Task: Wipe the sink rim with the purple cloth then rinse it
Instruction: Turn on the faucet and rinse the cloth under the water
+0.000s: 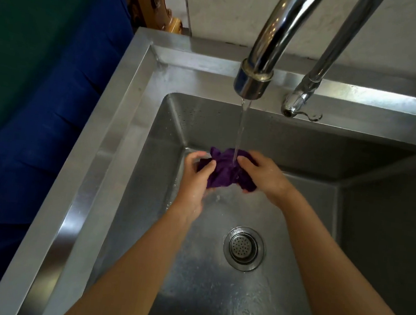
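Note:
A bunched purple cloth (226, 170) hangs inside the steel sink, under a thin stream of water (241, 132) running from the chrome faucet spout (254, 81). My left hand (195, 179) grips the cloth's left side with curled fingers. My right hand (260, 174) grips its right side, fingers curled over the top. The water lands on the cloth between my hands. The steel sink rim (92, 171) runs along the left and back.
A round strainer drain (243, 248) sits in the wet basin floor below my forearms. The faucet base and handle (300, 104) stand on the back rim at right. Blue and green fabric (37, 88) hangs left of the sink. A white wall lies behind.

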`<state>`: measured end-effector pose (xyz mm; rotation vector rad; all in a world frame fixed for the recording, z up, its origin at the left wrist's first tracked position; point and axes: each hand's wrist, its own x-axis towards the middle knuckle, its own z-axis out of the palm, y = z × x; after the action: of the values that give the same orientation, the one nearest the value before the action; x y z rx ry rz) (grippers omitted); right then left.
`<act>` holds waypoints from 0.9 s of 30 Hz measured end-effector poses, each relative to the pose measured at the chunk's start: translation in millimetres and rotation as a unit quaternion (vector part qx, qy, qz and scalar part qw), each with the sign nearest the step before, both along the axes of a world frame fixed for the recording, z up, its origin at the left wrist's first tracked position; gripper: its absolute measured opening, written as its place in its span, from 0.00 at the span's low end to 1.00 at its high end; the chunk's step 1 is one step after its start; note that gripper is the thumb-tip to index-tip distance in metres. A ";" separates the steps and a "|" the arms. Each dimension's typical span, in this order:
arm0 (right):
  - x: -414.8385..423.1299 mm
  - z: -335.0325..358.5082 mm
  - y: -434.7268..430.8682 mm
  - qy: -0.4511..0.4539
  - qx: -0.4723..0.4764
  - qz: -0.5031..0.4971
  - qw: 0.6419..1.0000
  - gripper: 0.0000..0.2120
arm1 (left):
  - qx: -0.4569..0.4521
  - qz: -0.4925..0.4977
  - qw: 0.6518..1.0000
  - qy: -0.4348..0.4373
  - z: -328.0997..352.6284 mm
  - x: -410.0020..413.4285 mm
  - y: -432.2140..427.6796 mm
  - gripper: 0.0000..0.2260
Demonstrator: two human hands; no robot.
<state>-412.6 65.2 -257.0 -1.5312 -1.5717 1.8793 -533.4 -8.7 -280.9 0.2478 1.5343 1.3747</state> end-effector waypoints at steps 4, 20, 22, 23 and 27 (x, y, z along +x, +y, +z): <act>-0.7 6.9 -0.8 0.082 0.063 0.074 0.992 0.13 | -0.093 -0.094 0.986 -0.103 13.5 -7.2 6.8 0.15; -42.4 33.2 -43.7 -0.254 0.372 0.030 0.892 0.17 | -0.046 -0.025 0.998 -0.044 3.6 10.2 23.8 0.17; -43.2 33.5 -38.8 -0.286 0.359 0.008 0.888 0.19 | -0.069 -0.012 0.995 -0.070 8.2 15.9 23.7 0.19; -43.0 32.3 -33.8 -0.296 0.350 0.009 0.889 0.20 | -0.086 -0.004 0.993 -0.082 11.4 18.0 24.2 0.19; -38.9 19.0 -12.0 -0.330 0.377 0.031 0.865 0.20 | -0.120 -0.010 0.991 0.054 8.7 19.7 24.6 0.22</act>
<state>-451.5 53.2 -238.0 -1.7759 -2.2574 0.5436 -513.8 15.9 -272.3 0.1912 1.7650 1.1636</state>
